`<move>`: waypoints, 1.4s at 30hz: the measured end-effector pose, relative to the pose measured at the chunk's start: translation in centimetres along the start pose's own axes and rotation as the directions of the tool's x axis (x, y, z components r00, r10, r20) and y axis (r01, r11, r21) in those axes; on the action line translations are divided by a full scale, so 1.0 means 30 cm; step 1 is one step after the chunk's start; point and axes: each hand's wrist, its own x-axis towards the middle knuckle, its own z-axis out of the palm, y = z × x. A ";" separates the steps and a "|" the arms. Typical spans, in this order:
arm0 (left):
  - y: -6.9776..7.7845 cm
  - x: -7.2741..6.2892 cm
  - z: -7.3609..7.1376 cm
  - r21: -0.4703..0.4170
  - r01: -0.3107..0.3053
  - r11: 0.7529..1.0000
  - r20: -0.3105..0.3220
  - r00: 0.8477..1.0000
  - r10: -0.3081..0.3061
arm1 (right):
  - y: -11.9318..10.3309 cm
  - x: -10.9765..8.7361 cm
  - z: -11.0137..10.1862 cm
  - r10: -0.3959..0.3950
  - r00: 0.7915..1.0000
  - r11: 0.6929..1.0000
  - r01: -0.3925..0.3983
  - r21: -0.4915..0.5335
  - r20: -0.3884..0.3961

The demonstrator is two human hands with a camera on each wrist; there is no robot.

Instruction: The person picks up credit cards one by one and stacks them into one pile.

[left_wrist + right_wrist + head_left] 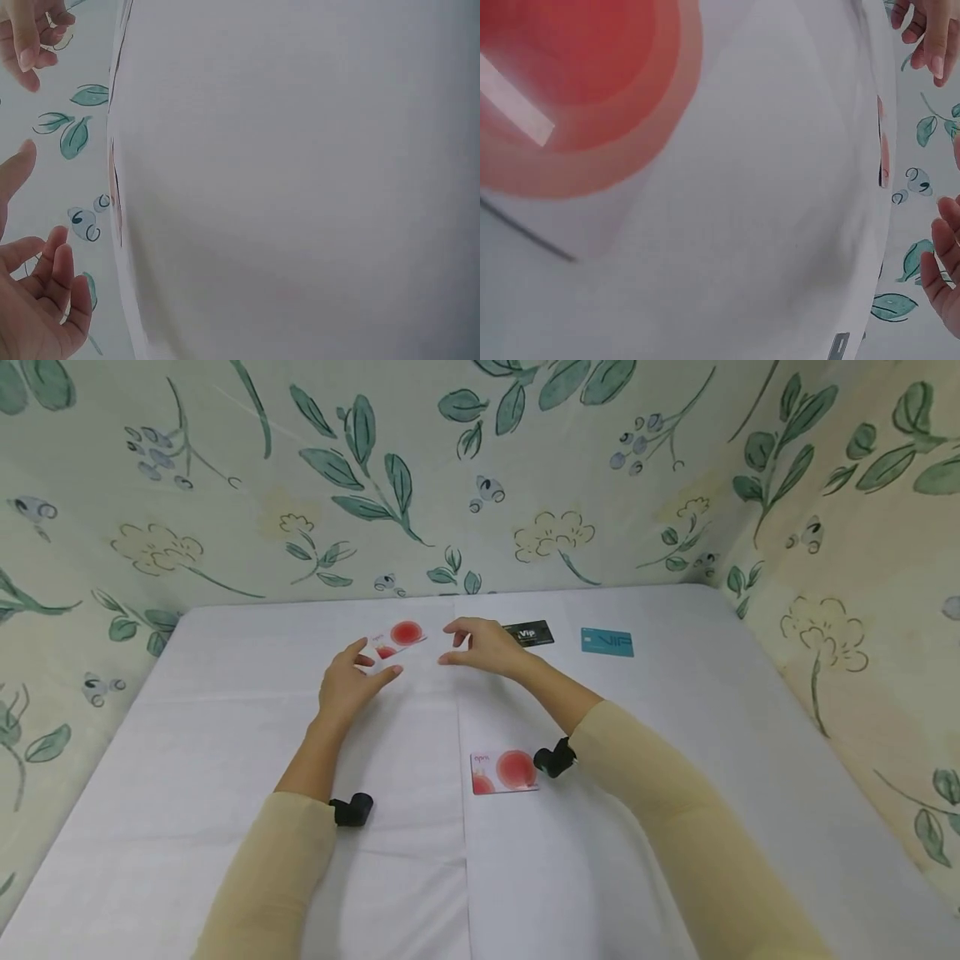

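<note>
A white card with red circles (407, 632) lies toward the back of the white table, in the space between the two hands. At its left edge, my left hand (347, 685) has its fingers loosely bent and thumb spread, with nothing in its grasp. To the card's right hovers my right hand (487, 647), thumb and fingers apart and holding nothing. Just beyond that hand lies a black Vip card (534, 632), partly hidden by it. A second red-circle card (495, 770) lies nearer the front, by the right wrist; it fills a corner of the right wrist view.
A blue VIP card (607, 642) lies at the back right. The table (225, 735) has a white cloth with creases and a seam down the middle. Leaf-patterned fabric (465, 510) rises behind it and along the right side. Each wrist carries a small black camera.
</note>
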 end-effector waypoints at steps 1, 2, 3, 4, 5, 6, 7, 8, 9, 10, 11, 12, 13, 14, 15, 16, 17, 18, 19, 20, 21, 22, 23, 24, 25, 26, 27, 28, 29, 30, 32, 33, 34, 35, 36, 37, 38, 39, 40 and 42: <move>0.002 0.007 0.000 0.008 0.000 1.000 0.006 1.000 0.000 | 0.003 0.006 0.001 0.005 1.000 1.000 -0.005 -0.006 -0.009; 0.005 0.014 0.001 0.015 -0.002 1.000 0.012 1.000 0.002 | 0.006 0.012 0.002 0.007 1.000 1.000 -0.008 -0.012 -0.021; 0.007 0.021 0.001 0.023 -0.005 1.000 0.018 1.000 0.005 | 0.010 0.019 0.003 0.010 0.999 1.000 -0.011 -0.019 -0.030; 0.009 0.030 0.002 0.030 -0.005 1.000 0.023 1.000 0.005 | 0.013 0.027 0.004 0.014 0.999 1.000 -0.015 -0.024 -0.039; 0.009 0.038 0.004 0.034 -0.001 0.999 0.026 1.000 0.000 | 0.017 0.035 0.006 0.017 0.999 0.999 -0.019 -0.030 -0.046; 0.009 0.045 0.005 0.038 0.006 0.999 0.029 1.000 -0.007 | 0.021 0.045 0.009 0.019 0.999 0.999 -0.021 -0.031 -0.050; 0.007 0.054 0.007 0.050 0.018 0.999 0.029 0.999 -0.019 | 0.024 0.056 0.014 0.019 0.999 0.999 -0.020 -0.031 -0.051; 0.003 0.063 0.009 0.062 0.029 0.998 0.029 0.999 -0.031 | 0.026 0.069 0.020 0.018 0.999 0.999 -0.020 -0.033 -0.049; -0.001 0.072 0.011 0.077 0.039 0.996 0.029 0.999 -0.042 | 0.028 0.081 0.028 0.024 0.999 0.999 -0.025 -0.035 -0.041; -0.008 0.081 0.013 0.091 0.052 0.994 0.026 0.998 -0.055 | 0.029 0.095 0.037 0.030 0.999 0.999 -0.031 -0.040 -0.029; -0.014 0.089 0.015 0.101 0.068 0.993 0.024 0.997 -0.071 | 0.029 0.108 0.047 0.032 0.999 0.999 -0.033 -0.043 -0.020; -0.022 0.097 0.016 0.112 0.082 0.990 0.021 0.996 -0.085 | 0.027 0.120 0.058 0.039 0.999 0.998 -0.039 -0.045 -0.007; -0.028 0.108 0.019 0.121 0.093 0.988 0.021 0.995 -0.096 | 0.025 0.132 0.066 0.048 0.999 0.998 -0.048 -0.048 0.006; -0.035 0.117 0.022 0.130 0.101 0.986 0.024 0.994 -0.105 | 0.022 0.141 0.074 0.059 0.998 0.997 -0.058 -0.054 0.022; -0.041 0.126 0.024 0.140 0.108 0.984 0.023 0.993 -0.112 | 0.017 0.150 0.082 0.072 0.997 0.996 -0.070 -0.059 0.039; -0.047 0.135 0.027 0.150 0.114 0.982 0.022 0.993 -0.119 | 0.011 0.159 0.088 0.080 0.995 0.995 -0.076 -0.062 0.054; -0.052 0.142 0.029 0.163 0.119 0.979 0.023 0.992 -0.124 | 0.004 0.168 0.094 0.086 0.994 0.994 -0.082 -0.067 0.070; -0.056 0.149 0.031 0.180 0.120 0.976 0.026 0.992 -0.127 | -0.003 0.176 0.100 0.097 0.992 0.993 -0.090 -0.080 0.086; -0.059 0.155 0.033 0.191 0.123 0.974 0.033 0.991 -0.131 | -0.009 0.183 0.106 0.106 0.989 0.990 -0.095 -0.103 0.101; -0.062 0.160 0.035 0.204 0.125 0.971 0.040 0.990 -0.136 | -0.015 0.191 0.112 0.119 0.986 0.985 -0.102 -0.140 0.117; -0.063 0.163 0.037 0.215 0.130 0.968 0.046 0.989 -0.143 | -0.020 0.198 0.119 0.134 0.982 0.979 -0.111 -0.174 0.130; -0.064 0.166 0.040 0.229 0.134 0.964 0.056 0.987 -0.151 | -0.023 0.206 0.125 0.151 0.978 0.971 -0.120 -0.207 0.141; -0.065 0.169 0.043 0.242 0.139 0.960 0.066 0.985 -0.159 | -0.028 0.212 0.130 0.167 0.975 0.962 -0.128 -0.241 0.147; -0.064 0.171 0.047 0.249 0.143 0.958 0.074 0.983 -0.166 | -0.034 0.216 0.133 0.181 0.972 0.954 -0.136 -0.268 0.152; -0.064 0.173 0.050 0.256 0.147 0.955 0.076 0.982 -0.172 | -0.040 0.219 0.136 0.191 0.969 0.947 -0.140 -0.291 0.156; -0.065 0.175 0.055 0.269 0.150 0.952 0.074 0.982 -0.175 | -0.045 0.222 0.137 0.199 0.967 0.942 -0.144 -0.304 0.157; -0.064 0.176 0.059 0.278 0.153 0.948 0.069 0.982 -0.178 | -0.049 0.223 0.137 0.207 0.966 0.940 -0.152 -0.306 0.156; -0.068 0.174 0.062 0.284 0.156 0.946 0.063 0.981 -0.181 | -0.054 0.224 0.141 0.211 0.965 0.939 -0.156 -0.307 0.153; -0.070 0.171 0.065 0.285 0.157 0.946 0.057 0.982 -0.180 | -0.060 0.222 0.143 0.215 0.965 0.937 -0.161 -0.311 0.148; -0.071 0.168 0.068 0.283 0.157 0.946 0.054 0.982 -0.179 | -0.062 0.221 0.146 0.222 0.965 0.934 -0.168 -0.315 0.143; -0.075 0.163 0.073 0.280 0.153 0.948 0.049 0.984 -0.174 | -0.059 0.218 0.154 0.242 0.961 0.927 -0.188 -0.323 0.134; -0.076 0.161 0.074 0.278 0.149 0.949 0.051 0.984 -0.170 | -0.057 0.216 0.157 0.252 0.959 0.923 -0.197 -0.330 0.133; -0.077 0.160 0.075 0.275 0.145 0.950 0.051 0.985 -0.165 | -0.055 0.215 0.160 0.257 0.958 0.919 -0.200 -0.339 0.130; -0.077 0.159 0.074 0.272 0.140 0.952 0.052 0.986 -0.160 | -0.052 0.214 0.162 0.260 0.957 0.917 -0.202 -0.343 0.129; -0.078 0.159 0.073 0.269 0.137 0.953 0.050 0.986 -0.156 | -0.049 0.214 0.164 0.257 0.958 0.915 -0.199 -0.350 0.129; -0.079 0.160 0.071 0.266 0.135 0.954 0.046 0.987 -0.153 | -0.045 0.214 0.166 0.252 0.959 0.915 -0.193 -0.354 0.128; -0.080 0.161 0.069 0.263 0.134 0.955 0.043 0.988 -0.151 | -0.041 0.216 0.168 0.244 0.962 0.915 -0.185 -0.358 0.125; -0.081 0.163 0.066 0.261 0.132 0.956 0.041 0.988 -0.148 | -0.039 0.218 0.168 0.234 0.965 0.917 -0.178 -0.356 0.120; -0.082 0.164 0.064 0.256 0.132 0.958 0.038 0.989 -0.146 | -0.036 0.220 0.168 0.224 0.968 0.921 -0.172 -0.349 0.114; -0.086 0.166 0.058 0.251 0.130 0.959 0.040 0.989 -0.145 | -0.031 0.223 0.167 0.204 0.973 0.929 -0.159 -0.333 0.105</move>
